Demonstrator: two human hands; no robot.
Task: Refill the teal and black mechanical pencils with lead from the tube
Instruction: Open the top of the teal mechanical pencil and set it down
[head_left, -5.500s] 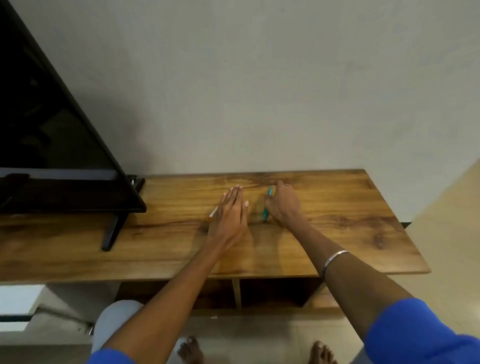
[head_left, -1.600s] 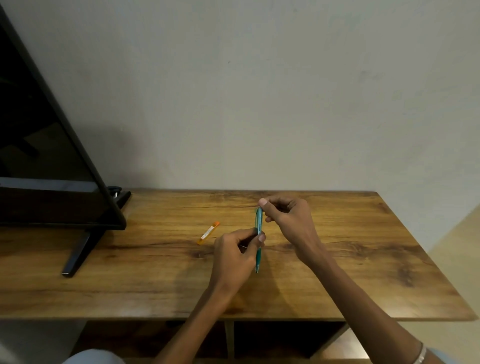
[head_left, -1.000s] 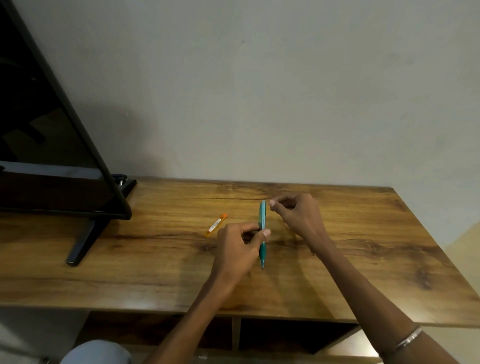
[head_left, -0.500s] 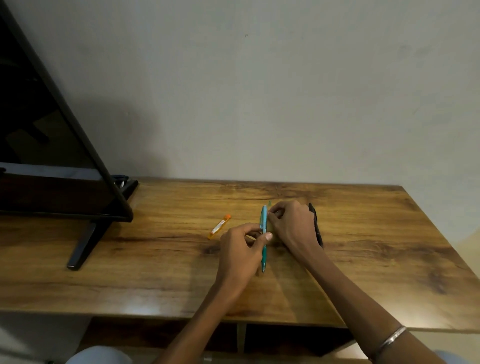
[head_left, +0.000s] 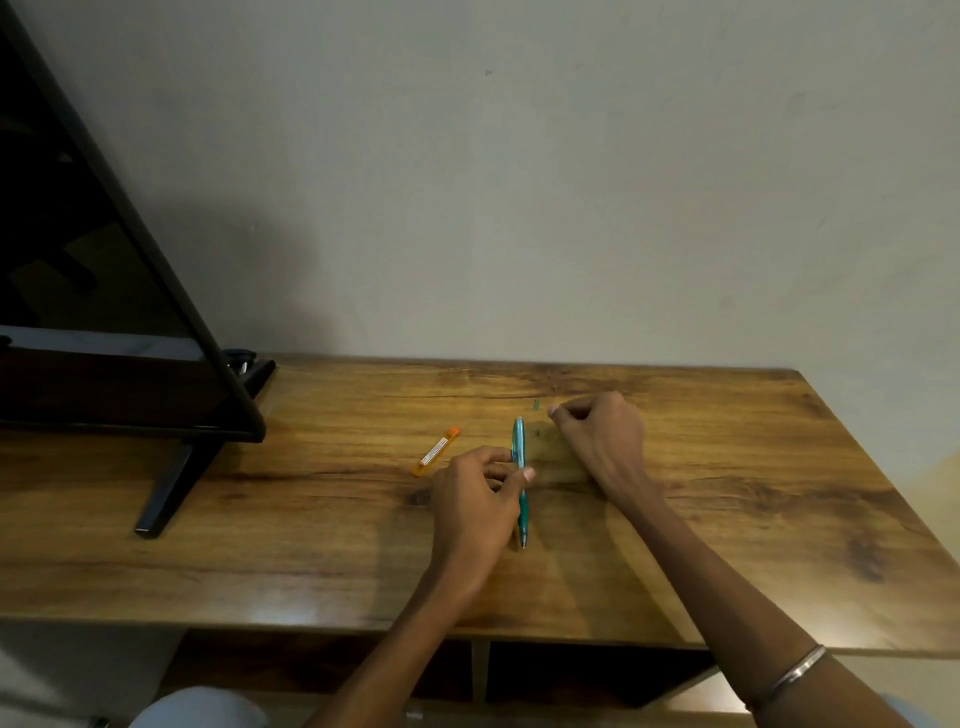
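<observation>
A: Where's the teal pencil (head_left: 519, 470)?

B: Pinched in the left hand (head_left: 475, 499), tip toward the person, above the table (head_left: 311, 545).

A: And the right hand (head_left: 597, 441)?

B: Curled on the wood (what it holds, I cannot tell). The orange tube (head_left: 436, 451) lies just left.

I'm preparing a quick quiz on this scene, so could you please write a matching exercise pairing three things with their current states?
Things:
1. teal pencil
2. lead tube
3. right hand

States:
A. lying loose on the wooden table
B. fingers curled, just beyond the pencil's top
C. pinched upright by the left hand

Pairs: 1-C, 2-A, 3-B
</observation>
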